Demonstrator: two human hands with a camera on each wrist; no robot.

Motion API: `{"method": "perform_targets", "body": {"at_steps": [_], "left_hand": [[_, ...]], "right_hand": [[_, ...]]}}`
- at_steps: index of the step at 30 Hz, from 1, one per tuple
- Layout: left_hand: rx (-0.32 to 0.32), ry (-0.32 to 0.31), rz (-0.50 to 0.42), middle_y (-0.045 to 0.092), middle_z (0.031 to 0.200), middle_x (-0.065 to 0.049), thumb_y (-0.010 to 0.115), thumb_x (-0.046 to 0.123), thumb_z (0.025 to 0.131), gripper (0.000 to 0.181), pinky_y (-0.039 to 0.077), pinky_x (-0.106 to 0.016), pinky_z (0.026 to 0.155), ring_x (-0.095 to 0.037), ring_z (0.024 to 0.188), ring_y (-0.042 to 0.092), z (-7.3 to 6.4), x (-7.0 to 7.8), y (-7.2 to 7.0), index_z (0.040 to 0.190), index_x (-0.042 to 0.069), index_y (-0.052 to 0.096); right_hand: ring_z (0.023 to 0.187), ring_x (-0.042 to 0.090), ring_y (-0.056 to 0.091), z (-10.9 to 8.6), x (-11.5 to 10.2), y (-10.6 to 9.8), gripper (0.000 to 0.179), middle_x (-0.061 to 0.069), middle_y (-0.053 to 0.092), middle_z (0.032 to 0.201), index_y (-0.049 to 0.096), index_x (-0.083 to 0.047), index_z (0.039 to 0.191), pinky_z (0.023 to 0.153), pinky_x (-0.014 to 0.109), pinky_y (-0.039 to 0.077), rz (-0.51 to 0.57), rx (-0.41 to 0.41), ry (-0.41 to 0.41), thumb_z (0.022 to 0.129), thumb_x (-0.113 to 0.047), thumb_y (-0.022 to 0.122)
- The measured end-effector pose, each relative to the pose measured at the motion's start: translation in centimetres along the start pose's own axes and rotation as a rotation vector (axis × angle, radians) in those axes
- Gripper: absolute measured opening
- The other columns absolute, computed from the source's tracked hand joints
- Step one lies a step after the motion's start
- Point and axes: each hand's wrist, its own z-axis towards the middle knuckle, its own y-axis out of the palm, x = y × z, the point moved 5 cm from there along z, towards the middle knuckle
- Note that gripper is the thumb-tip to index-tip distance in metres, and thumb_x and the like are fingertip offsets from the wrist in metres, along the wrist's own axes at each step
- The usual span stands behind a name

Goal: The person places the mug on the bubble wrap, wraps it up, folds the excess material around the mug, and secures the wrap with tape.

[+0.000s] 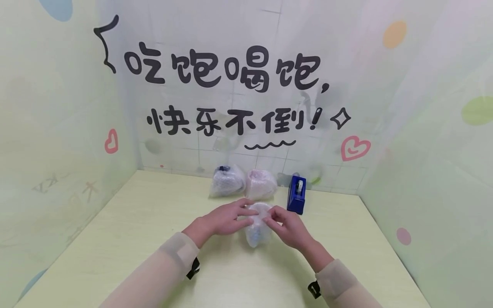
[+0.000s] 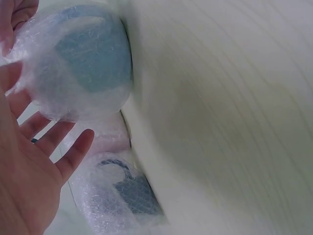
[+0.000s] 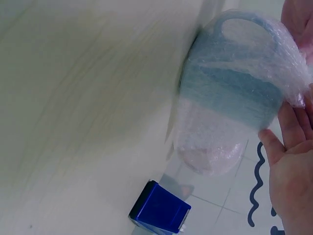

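Observation:
A blue mug in bubble wrap stands on the table between both hands. Its handle shows through the wrap in the right wrist view, where the blue mug looks tilted by the camera angle. My left hand rests on the wrap's top from the left, its fingers mostly straight and spread; the left wrist view shows this left hand too. From the right, my right hand pinches the bubble wrap at the top between thumb and finger. The exact contact of the fingertips is partly hidden.
Behind stand two more bubble-wrapped things, a dark patterned one with a handle and a pinkish one. A blue tape dispenser sits right of them. Printed curtain-like walls enclose the pale table at the back and sides.

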Motion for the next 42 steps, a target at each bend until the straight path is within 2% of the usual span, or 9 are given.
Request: {"method": "perform_targets", "body": {"at_steps": [6,10,13,17,22,28,33,38,42], "left_hand": [[0.036,0.04,0.002,0.053,0.164,-0.017,0.055,0.032,0.115,0.041,0.047,-0.058,0.123,-0.039,0.148,0.057,0.1,-0.1,-0.1,0.146,0.012,0.072],[0.072,0.079,-0.008,0.054,0.162,-0.017,0.058,0.028,0.114,0.037,0.047,-0.058,0.122,-0.039,0.148,0.055,0.2,0.1,-0.1,0.141,0.01,0.075],[0.102,0.127,-0.007,0.058,0.154,-0.015,0.059,0.023,0.113,0.034,0.047,-0.056,0.121,-0.036,0.144,0.054,0.3,0.4,0.0,0.137,0.007,0.077],[0.138,0.172,0.019,0.066,0.137,-0.011,0.06,0.019,0.112,0.031,0.051,-0.051,0.114,-0.031,0.131,0.059,0.4,0.7,-0.1,0.134,0.004,0.076],[0.163,0.143,-0.029,0.071,0.14,-0.008,0.066,0.016,0.109,0.036,0.053,-0.051,0.117,-0.029,0.135,0.065,0.4,1.0,-0.6,0.144,0.009,0.064],[0.214,0.266,0.089,0.075,0.139,-0.004,0.07,0.015,0.106,0.036,0.055,-0.047,0.115,-0.026,0.132,0.068,0.1,1.4,-0.9,0.142,0.013,0.071],[0.246,0.39,0.184,0.079,0.132,-0.007,0.075,0.01,0.102,0.036,0.06,-0.044,0.108,-0.027,0.122,0.073,-0.2,1.7,-1.1,0.137,0.019,0.079],[0.172,0.295,0.142,0.07,0.15,-0.013,0.073,0.013,0.106,0.031,0.055,-0.052,0.117,-0.033,0.137,0.067,-0.1,1.4,-0.7,0.134,0.023,0.081],[0.117,0.191,0.056,0.053,0.168,-0.017,0.067,0.019,0.109,0.03,0.047,-0.057,0.125,-0.038,0.151,0.055,-0.2,1.1,-0.4,0.136,0.025,0.08]], "right_hand": [[0.096,0.016,0.077,-0.1,0.5,0.3,0.012,0.002,0.079,0.096,0.065,-0.006,0.111,0.084,0.03,0.065,0.039,0.032,-0.013,0.104,-0.009,0.075],[0.096,0.014,0.072,-0.4,0.3,0.5,0.014,0.002,0.078,0.1,0.068,-0.005,0.113,0.086,0.031,0.063,-0.035,0.083,-0.085,0.102,-0.007,0.076],[0.108,0.026,0.066,-0.4,0.2,0.6,0.002,0.01,0.071,0.11,0.077,-0.009,0.101,0.092,0.038,0.058,-0.12,0.126,-0.105,0.101,-0.01,0.078],[0.126,0.041,0.058,0.2,0.8,0.5,0.013,0.022,0.066,0.129,0.078,-0.008,0.088,0.1,0.049,0.054,-0.028,0.116,0.089,0.099,-0.015,0.078],[0.131,0.034,0.058,1.2,1.6,0.4,0.021,0.021,0.067,0.136,0.078,0.001,0.083,0.102,0.043,0.056,0.161,0.068,0.383,0.097,-0.015,0.077],[0.115,0.023,0.055,1.8,1.5,0.4,0.019,0.018,0.069,0.126,0.08,0.008,0.081,0.092,0.032,0.043,0.21,0.096,0.459,0.089,-0.01,0.078],[0.11,0.021,0.061,1.9,2.0,0.2,0.017,0.018,0.071,0.12,0.078,0.007,0.091,0.091,0.031,0.049,0.229,0.089,0.504,0.089,-0.009,0.08],[0.102,0.024,0.071,1.8,2.5,-0.1,0.024,0.019,0.071,0.119,0.067,0.002,0.108,0.092,0.043,0.059,0.31,0.001,0.538,0.093,-0.008,0.083],[0.103,0.017,0.07,2.2,2.6,-0.4,0.012,0.01,0.076,0.116,0.083,-0.003,0.101,0.093,0.041,0.058,0.142,-0.043,0.454,0.096,-0.014,0.083]]}}
